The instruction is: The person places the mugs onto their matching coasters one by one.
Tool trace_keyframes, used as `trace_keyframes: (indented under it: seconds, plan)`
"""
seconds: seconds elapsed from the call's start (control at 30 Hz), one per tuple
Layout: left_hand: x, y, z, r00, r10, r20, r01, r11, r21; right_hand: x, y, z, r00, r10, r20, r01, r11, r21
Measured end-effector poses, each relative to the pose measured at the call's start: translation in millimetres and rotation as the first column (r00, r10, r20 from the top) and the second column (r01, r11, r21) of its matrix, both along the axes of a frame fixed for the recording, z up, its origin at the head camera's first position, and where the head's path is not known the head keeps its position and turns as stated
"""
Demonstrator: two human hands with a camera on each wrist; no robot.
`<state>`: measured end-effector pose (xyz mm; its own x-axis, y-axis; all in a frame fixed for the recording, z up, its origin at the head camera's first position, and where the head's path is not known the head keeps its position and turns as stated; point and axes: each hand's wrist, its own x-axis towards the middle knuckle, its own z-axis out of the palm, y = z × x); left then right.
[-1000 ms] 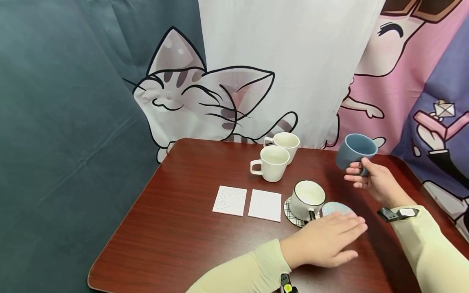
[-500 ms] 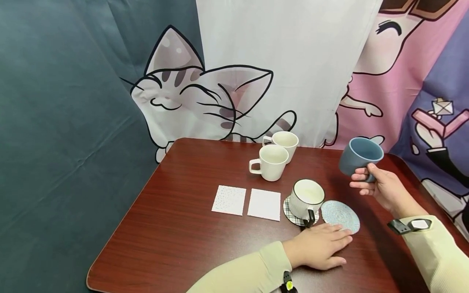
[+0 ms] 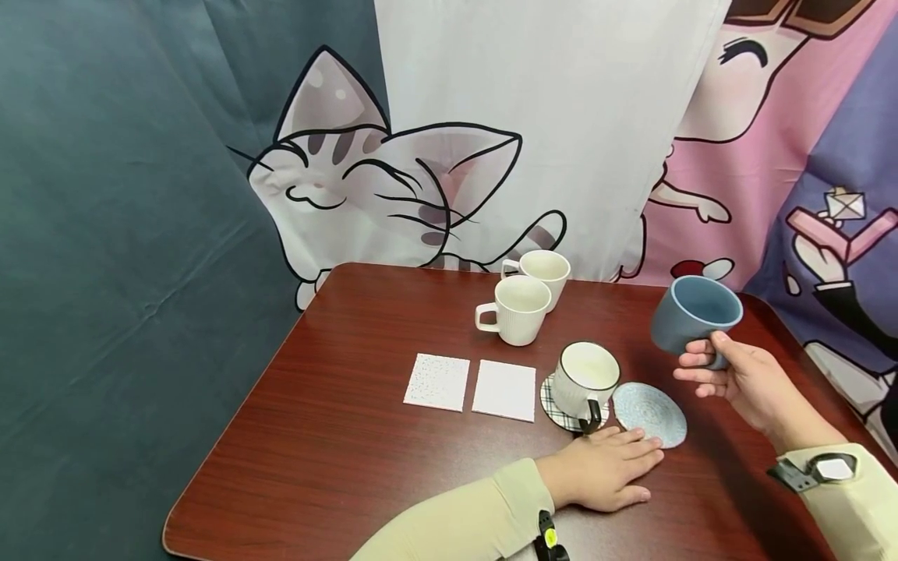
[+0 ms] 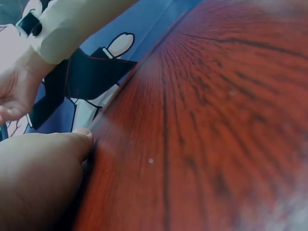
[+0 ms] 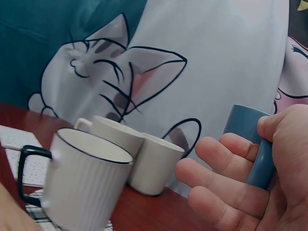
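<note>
Behind right hand (image 5: 262,192), blue mug (image 5: 250,144) half-hidden

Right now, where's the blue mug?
In the head view the blue mug is held off the table in the right hand, at the right, above the round blue coaster.

two square coasters (image 3: 470,386) sit left of the mug (image 3: 585,375) on its coaster, two mugs (image 3: 526,296) behind.

Bright, even light; sharp head view, blurred close-up wrist views, soft shadows.
</note>
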<state>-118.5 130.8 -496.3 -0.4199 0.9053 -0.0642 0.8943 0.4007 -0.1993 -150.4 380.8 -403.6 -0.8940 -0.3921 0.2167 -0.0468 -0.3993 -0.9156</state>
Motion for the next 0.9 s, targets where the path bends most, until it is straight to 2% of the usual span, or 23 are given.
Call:
trace_keyframes:
  seconds: [0.27, 0.4, 0.63, 0.77, 0.9]
  plan:
    - [-1.7, -1.1, -3.3, 1.000, -0.013, -0.006, 0.013, 1.000, 0.022, 20.8, -8.6, -3.0, 0.999, 0.025, -0.022, -0.024, 0.999, 0.036]
    - [-2.0, -1.0, -4.2, 1.000, -0.019, 0.006, 0.019, 0.999, 0.032, 31.5, -12.2, -9.3, 0.999, 0.050, -0.017, -0.050, 0.999, 0.019]
    - [-4.0, -2.7, -5.2, 0.999, -0.043, -0.005, 0.043, 0.999, 0.033, 47.8, -17.3, -20.4, 0.999, 0.047, 0.003, -0.047, 0.998, 0.046]
    - [-8.5, -4.0, -4.0, 0.997, -0.079, 0.013, 0.079, 0.996, 0.036, 54.2, -20.0, -26.3, 0.999, 0.026, 0.022, -0.028, 0.997, 0.076]
    - [-16.0, -6.9, -4.2, 0.989, -0.145, 0.036, 0.143, 0.989, 0.047, 57.7, -22.2, -32.6, 0.999, 0.009, 0.034, -0.012, 0.995, 0.095]
